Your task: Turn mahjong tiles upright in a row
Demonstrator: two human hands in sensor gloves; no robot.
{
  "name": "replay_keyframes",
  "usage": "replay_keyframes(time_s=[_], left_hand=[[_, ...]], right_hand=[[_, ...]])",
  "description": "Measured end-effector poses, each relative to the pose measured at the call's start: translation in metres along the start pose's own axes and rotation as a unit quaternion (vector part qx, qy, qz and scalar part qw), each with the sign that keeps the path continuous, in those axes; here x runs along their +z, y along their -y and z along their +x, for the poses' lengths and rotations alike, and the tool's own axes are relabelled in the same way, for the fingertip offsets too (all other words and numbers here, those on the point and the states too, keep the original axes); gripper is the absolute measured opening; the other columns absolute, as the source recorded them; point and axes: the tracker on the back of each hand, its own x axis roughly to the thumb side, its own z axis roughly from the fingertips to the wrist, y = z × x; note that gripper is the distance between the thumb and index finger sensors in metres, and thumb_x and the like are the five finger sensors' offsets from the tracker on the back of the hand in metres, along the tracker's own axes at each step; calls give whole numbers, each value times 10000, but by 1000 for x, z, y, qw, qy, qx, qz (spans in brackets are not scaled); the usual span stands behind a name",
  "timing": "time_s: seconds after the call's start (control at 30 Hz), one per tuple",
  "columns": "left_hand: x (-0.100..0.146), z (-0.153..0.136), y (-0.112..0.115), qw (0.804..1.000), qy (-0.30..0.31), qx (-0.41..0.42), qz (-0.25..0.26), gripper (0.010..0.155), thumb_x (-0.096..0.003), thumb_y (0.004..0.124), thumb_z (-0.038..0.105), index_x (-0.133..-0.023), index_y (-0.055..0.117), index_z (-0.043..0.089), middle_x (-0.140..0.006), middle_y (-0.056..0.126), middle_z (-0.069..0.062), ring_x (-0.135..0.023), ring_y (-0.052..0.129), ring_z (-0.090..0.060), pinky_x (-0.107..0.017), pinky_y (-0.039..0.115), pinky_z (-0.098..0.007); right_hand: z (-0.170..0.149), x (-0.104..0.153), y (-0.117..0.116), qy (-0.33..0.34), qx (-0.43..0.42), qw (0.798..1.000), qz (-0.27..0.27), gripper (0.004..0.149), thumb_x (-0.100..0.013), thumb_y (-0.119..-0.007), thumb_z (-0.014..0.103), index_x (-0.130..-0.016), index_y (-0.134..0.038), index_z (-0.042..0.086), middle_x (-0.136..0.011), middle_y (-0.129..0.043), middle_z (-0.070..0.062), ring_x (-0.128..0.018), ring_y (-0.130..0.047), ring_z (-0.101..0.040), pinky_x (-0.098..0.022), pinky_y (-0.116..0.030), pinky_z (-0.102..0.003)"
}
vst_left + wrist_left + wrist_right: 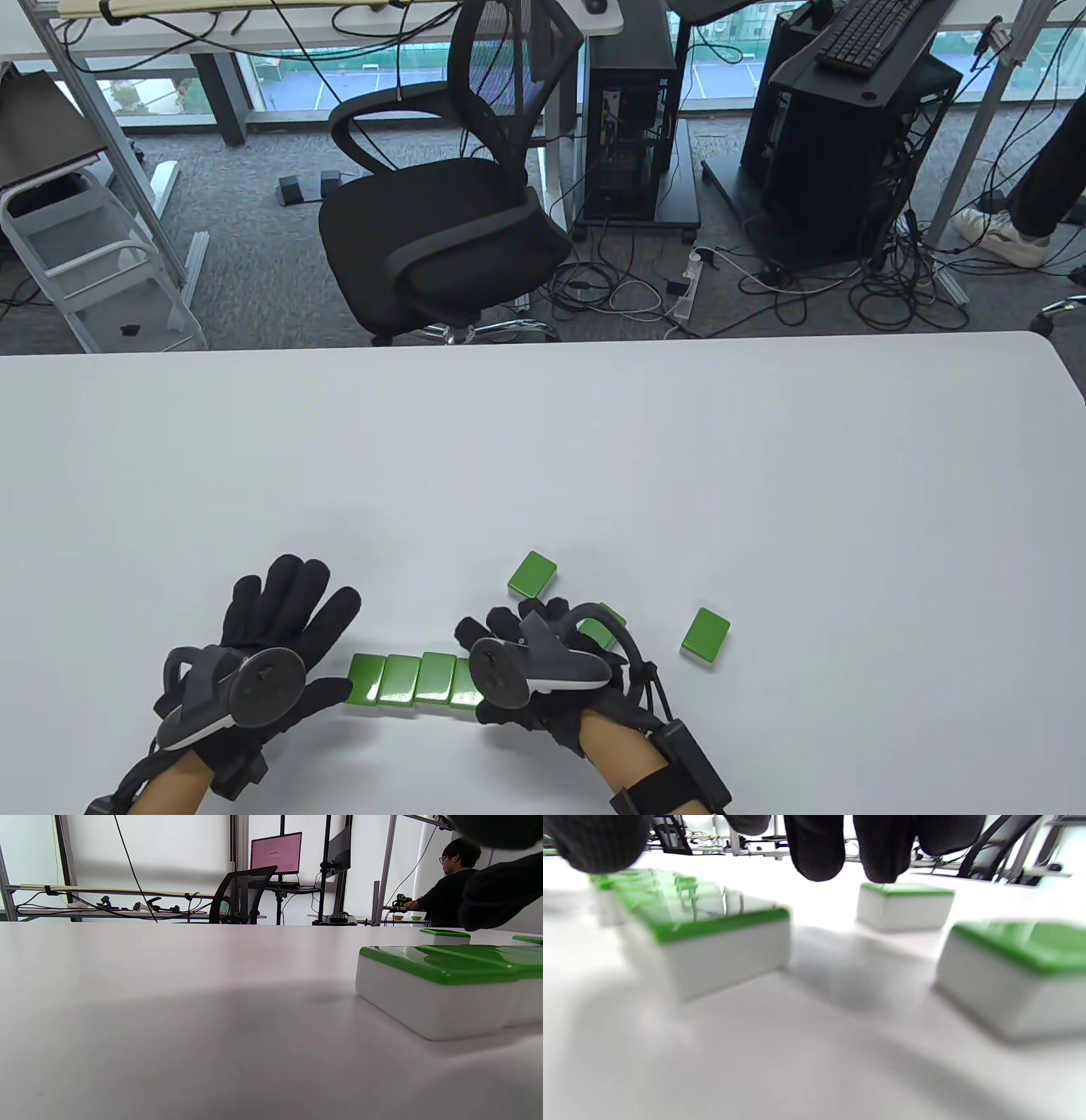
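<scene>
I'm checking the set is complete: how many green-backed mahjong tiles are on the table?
7 visible: four in a row between the hands, one loose beyond the right hand, one to its right, one partly under it. Others may be hidden.

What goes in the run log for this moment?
row of tiles: flat, green backs up | left hand: at row's left end | right hand: over right end

An office or computer lab: beyond the white worktop (543,441), a black mesh office chair (441,212), tower computers (632,127) on carts, a keyboard (870,34) at far right, and tangled cables (764,289) across grey carpet.
</scene>
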Motion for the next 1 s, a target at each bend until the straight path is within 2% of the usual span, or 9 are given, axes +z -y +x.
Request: replay_keyframes(time_s=[0.1,0.2,0.53,0.77,1.0], left_hand=[[0,0,0,1000,-2,-2,1,883,-300,690,701,-1022,217,517,-1130,-53,193,-1155,-25,-186,-857,135,-587],[0,0,-1,1000,-2,-2,2,883,-302,690,701,-1023,215,516,-1130,-55,193,-1155,-27,-186,-856,134,-588],[0,1,-1,1000,0,-5,0,886,-299,694,701,-1023,219,517,-1132,-52,191,-1157,-22,-190,-856,138,-590],[-1,1,0,1000,0,-6,-7,886,-298,694,700,-1022,218,520,-1131,-54,190,-1154,-27,-193,-857,134,-588],[-1,1,-2,1000,-4,-6,-5,885,-298,693,700,-1022,218,519,-1130,-57,190,-1152,-32,-191,-857,131,-585]], right_hand=[[-12,-15,11,-47,20,999,6,827,-412,-706,575,-1065,-273,311,-1163,-429,-101,-971,-502,-519,-721,-498,-664],[-20,-26,13,-75,35,996,16,846,-405,-738,558,-1063,-263,320,-1172,-403,-92,-970,-504,-528,-719,-514,-655],[-38,-60,-9,-167,41,981,95,817,-445,-744,477,-1049,-209,349,-1167,-234,-170,-968,-486,-551,-717,-527,-649],[-50,-68,-19,-176,-25,977,121,719,-478,-698,435,-1055,-280,337,-1159,-295,-164,-950,-500,-550,-711,-529,-646],[-48,-68,-21,-163,-4,984,75,645,-476,-689,382,-1044,-392,310,-1123,-421,-181,-912,-564,-521,-694,-576,-610]])
